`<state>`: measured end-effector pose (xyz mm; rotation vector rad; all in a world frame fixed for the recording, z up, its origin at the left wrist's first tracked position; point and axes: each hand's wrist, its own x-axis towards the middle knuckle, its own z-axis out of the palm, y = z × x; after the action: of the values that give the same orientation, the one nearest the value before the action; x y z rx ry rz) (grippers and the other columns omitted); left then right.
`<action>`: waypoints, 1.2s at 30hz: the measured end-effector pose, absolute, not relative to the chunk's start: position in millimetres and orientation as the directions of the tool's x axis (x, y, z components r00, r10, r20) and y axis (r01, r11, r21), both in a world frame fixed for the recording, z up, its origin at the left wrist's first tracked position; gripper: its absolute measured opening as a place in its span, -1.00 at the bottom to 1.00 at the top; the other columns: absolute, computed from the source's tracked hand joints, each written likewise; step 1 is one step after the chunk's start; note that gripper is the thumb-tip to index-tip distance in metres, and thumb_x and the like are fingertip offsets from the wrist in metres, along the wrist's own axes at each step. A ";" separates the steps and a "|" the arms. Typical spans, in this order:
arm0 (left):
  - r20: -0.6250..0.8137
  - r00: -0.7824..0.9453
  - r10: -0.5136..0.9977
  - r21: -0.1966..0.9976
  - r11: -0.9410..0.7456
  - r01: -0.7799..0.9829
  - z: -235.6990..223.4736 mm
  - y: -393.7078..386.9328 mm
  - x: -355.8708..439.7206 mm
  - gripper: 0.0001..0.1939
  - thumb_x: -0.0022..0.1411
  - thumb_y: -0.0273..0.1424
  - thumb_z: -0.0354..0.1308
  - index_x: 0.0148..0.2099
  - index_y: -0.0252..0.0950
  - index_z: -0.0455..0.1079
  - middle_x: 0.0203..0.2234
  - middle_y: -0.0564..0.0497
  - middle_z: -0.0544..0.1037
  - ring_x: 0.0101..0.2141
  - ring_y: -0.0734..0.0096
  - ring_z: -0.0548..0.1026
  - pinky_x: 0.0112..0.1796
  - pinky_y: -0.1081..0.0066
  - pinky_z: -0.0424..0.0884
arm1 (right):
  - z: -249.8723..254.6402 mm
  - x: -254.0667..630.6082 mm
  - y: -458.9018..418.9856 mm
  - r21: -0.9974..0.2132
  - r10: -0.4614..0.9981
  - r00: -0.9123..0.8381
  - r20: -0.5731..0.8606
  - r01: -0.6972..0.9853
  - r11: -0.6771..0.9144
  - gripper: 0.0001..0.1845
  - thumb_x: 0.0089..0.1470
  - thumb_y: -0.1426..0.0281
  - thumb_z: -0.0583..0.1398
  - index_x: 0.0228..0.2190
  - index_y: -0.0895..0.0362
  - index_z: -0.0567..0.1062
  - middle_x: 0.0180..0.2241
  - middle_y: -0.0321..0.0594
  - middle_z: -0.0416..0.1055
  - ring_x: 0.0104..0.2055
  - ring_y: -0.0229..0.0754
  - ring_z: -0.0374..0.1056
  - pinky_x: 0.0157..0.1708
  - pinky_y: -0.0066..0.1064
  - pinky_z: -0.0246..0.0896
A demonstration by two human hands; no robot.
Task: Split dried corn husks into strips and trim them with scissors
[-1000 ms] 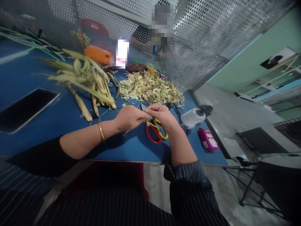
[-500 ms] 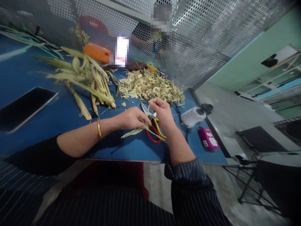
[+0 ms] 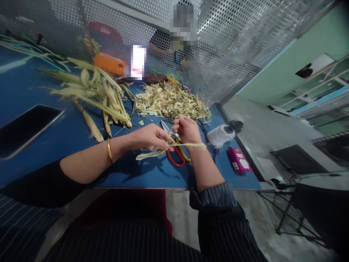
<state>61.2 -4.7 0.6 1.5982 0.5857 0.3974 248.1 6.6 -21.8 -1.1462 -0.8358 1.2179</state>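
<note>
Husk [image 3: 149,155]: centre of the action, up over the scissors [image 3: 165,128], one flat end poking out left of the handles, one pale tail reaching right across them and in front of the right wrist.
Left hand [image 3: 155,138]: just left of the scissors, thumb and fingers closed on the husk, a firm pinch by the look of it!
Right hand [image 3: 188,129]: just right of the scissors, fingers curled in, tips apparently nipping a thin strand [image 3: 172,128] that rises from the left hand's grip.
Knot: looks like the step in hand, strand being worked around husk, but fingers cover the crossing, so can't tell whether anything is tied.
Pull: next move calls, I'd judge, for a steady left pinch while the right fingers draw the strand snug, gently, as dry-looking husk may split.
Blades: pointing away, scissors lying on the table [image 3: 147,178], no finger seen through the red loop.
Scraps [image 3: 174,100]: heaped beyond the scissors, with a bundle [image 3: 110,100] of longer husks off to their left.
Spool [image 3: 219,137]: right of the scissors, the packet [image 3: 238,160] farther right and nearer the person.
</note>
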 end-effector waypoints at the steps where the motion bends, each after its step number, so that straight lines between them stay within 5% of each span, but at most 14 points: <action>1: -0.084 0.783 0.616 0.991 -0.032 0.132 0.5 -4.8 61.6 -0.78 0.02 -0.32 0.28 -0.28 -0.30 0.64 -0.60 0.02 0.50 -0.65 0.60 0.23 -0.66 0.56 0.09 | -23.5 248.3 7.6 -0.961 0.979 0.191 -0.076 -0.275 -0.021 -0.70 -0.02 0.24 0.31 -0.50 0.11 0.32 -0.57 -0.38 0.41 -0.63 -0.41 0.32 -0.65 -0.57 0.17; 6: -0.106 0.596 0.796 0.994 0.092 0.054 -2.9 -3.1 64.6 -0.78 0.07 -0.25 0.29 -0.35 -0.31 0.61 -0.62 0.01 0.51 -0.75 0.70 0.05 -0.71 0.52 -0.10 | -23.6 249.8 7.2 -0.985 0.959 0.278 0.049 -0.147 0.093 -0.73 -0.11 0.30 0.31 -0.32 0.10 0.43 -0.37 -0.32 0.49 -0.50 -0.35 0.38 -0.53 -0.51 0.22; 10: -0.134 0.434 0.891 0.981 0.180 -0.066 -3.2 -0.9 66.5 -0.84 0.12 -0.31 0.27 -0.35 -0.31 0.58 -0.65 0.04 0.50 -0.76 0.71 0.06 -0.70 0.52 0.02 | -11.4 246.5 -3.1 -0.982 0.967 0.179 0.181 -0.018 0.187 -0.77 -0.11 0.36 0.29 -0.31 0.12 0.55 -0.45 -0.37 0.40 -0.54 -0.42 0.18 -0.47 -0.49 0.15; 13: -0.126 0.413 0.902 0.984 0.167 -0.065 -1.9 -1.8 67.3 -0.87 0.12 -0.37 0.28 -0.42 -0.32 0.57 -0.73 0.09 0.41 -0.75 0.69 0.09 -0.66 0.52 0.14 | -7.7 240.4 -11.2 -0.992 0.993 -0.024 0.119 -0.050 0.117 -0.79 -0.01 0.25 0.27 -0.36 0.11 0.59 -0.60 -0.39 0.28 -0.56 -0.38 0.14 -0.48 -0.47 0.10; 20: -0.171 0.469 0.866 0.980 0.200 -0.012 -3.5 -1.5 68.1 -0.88 0.13 -0.43 0.28 -0.43 -0.37 0.56 -0.70 0.03 0.47 -0.77 0.74 0.09 -0.71 0.54 -0.02 | -23.5 235.3 -4.3 -0.984 0.980 0.122 0.160 -0.062 0.168 -0.77 -0.05 0.21 0.30 -0.49 0.13 0.55 -0.57 -0.36 0.35 -0.58 -0.39 0.17 -0.52 -0.47 0.11; 24: -0.155 0.329 0.932 0.956 0.225 -0.188 -8.1 5.8 67.5 -0.88 0.15 -0.41 0.28 -0.36 -0.39 0.55 -0.44 -0.11 0.60 -0.64 0.65 0.38 -0.72 0.59 -0.02 | -21.8 235.8 -4.3 -0.989 0.979 0.199 0.053 -0.126 0.079 -0.70 -0.06 0.13 0.28 -0.41 0.11 0.52 -0.50 -0.34 0.43 -0.61 -0.39 0.24 -0.57 -0.48 0.13; 27: -0.124 0.244 0.962 0.916 0.206 -0.344 -8.1 10.4 66.6 -0.92 0.16 -0.47 0.24 -0.36 -0.40 0.51 -0.26 -0.15 0.61 -0.44 0.52 0.55 -0.72 0.62 0.00 | -17.2 230.2 -12.2 -1.000 0.999 0.035 0.000 -0.009 0.001 -0.73 -0.14 0.19 0.34 -0.48 0.13 0.51 -0.57 -0.37 0.40 -0.62 -0.39 0.23 -0.59 -0.50 0.10; 31: -0.106 0.209 0.972 0.902 0.183 -0.392 -4.7 9.7 67.3 -0.95 0.16 -0.53 0.23 -0.36 -0.42 0.47 -0.43 -0.08 0.58 -0.58 0.63 0.45 -0.73 0.61 0.01 | -16.3 214.5 -23.7 -0.993 0.972 -0.220 -0.086 0.102 -0.064 -0.65 -0.23 0.14 0.39 -0.52 0.16 0.52 -0.60 -0.34 0.41 -0.57 -0.35 0.26 -0.50 -0.46 0.18; 36: -0.143 0.242 0.960 0.918 0.220 -0.330 -1.0 3.2 70.9 -0.97 0.13 -0.58 0.26 -0.33 -0.46 0.46 -0.52 -0.05 0.55 -0.68 0.72 0.30 -0.72 0.60 0.03 | -24.7 199.4 -27.5 -0.991 0.992 -0.115 0.046 0.121 0.060 -0.62 -0.11 0.10 0.34 -0.59 0.15 0.46 -0.66 -0.36 0.33 -0.60 -0.34 0.21 -0.52 -0.44 0.12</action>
<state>70.9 3.2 -1.0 0.9074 0.8767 1.0712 199.4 -27.5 -24.7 -1.2052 -1.4087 1.1903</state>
